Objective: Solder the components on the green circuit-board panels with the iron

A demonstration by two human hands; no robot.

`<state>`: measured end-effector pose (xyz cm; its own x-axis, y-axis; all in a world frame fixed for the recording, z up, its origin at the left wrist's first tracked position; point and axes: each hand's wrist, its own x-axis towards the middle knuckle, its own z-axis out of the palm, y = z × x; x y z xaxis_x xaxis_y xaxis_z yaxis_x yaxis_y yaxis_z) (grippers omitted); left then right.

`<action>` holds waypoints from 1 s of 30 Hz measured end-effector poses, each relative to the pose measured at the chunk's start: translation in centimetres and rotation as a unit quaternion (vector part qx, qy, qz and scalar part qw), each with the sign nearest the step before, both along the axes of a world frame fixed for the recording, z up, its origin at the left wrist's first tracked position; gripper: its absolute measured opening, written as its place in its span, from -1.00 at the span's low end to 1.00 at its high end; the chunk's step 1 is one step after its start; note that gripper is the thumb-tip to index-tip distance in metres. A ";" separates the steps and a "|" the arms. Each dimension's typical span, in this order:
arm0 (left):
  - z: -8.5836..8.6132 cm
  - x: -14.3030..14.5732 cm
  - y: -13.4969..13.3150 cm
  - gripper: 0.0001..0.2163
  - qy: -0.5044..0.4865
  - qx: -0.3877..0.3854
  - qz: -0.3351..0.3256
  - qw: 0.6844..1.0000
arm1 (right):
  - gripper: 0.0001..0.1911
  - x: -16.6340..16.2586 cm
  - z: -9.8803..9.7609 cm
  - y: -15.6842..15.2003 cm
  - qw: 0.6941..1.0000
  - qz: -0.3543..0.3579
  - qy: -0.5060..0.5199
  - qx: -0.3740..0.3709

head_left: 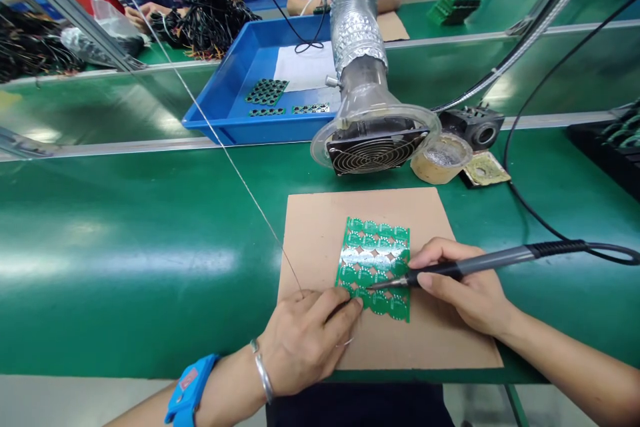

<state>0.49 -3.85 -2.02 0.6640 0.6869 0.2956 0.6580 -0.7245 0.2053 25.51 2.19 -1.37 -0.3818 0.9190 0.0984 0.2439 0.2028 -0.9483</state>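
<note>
A green circuit board panel (374, 260) made of several small round boards lies on a brown cardboard sheet (320, 240) on the green bench. My right hand (463, 287) is closed on a grey soldering iron (480, 263), whose tip touches the panel's lower part. My left hand (305, 340) rests on the cardboard at the panel's lower left corner. Its fingers pinch a thin solder wire (240, 173), which runs up and away to the far left. That wrist wears a blue strap and a metal bangle.
A fume extractor with a foil hose and fan grille (373, 147) stands just behind the cardboard. Beside it are a round tub (440, 159), a sponge pad (485, 170) and an iron stand (473, 125). A blue tray (235, 90) holds more panels. Two people work across the bench.
</note>
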 end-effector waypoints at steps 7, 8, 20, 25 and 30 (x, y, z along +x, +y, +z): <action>0.1 0.1 0.0 -0.71 -0.004 -0.007 0.002 1.000 | -0.91 0.0 0.1 0.0 1.000 0.000 -0.002 0.003; 0.1 0.1 0.0 -0.71 -0.003 -0.008 0.002 1.000 | -0.90 0.1 0.1 0.0 1.000 0.000 0.000 0.000; -0.4 -0.1 -0.3 -0.74 -0.019 -0.002 0.012 1.000 | -0.93 0.8 -0.9 0.0 0.988 -0.038 0.123 -0.085; -0.6 -0.1 -0.4 -0.71 -0.021 -0.014 0.072 0.997 | -0.93 0.9 -1.0 0.1 0.980 -0.043 0.168 -0.092; -0.7 0.1 -0.3 -0.70 -0.015 -0.009 0.111 0.994 | -0.94 0.9 -0.9 0.2 0.981 -0.053 0.169 -0.085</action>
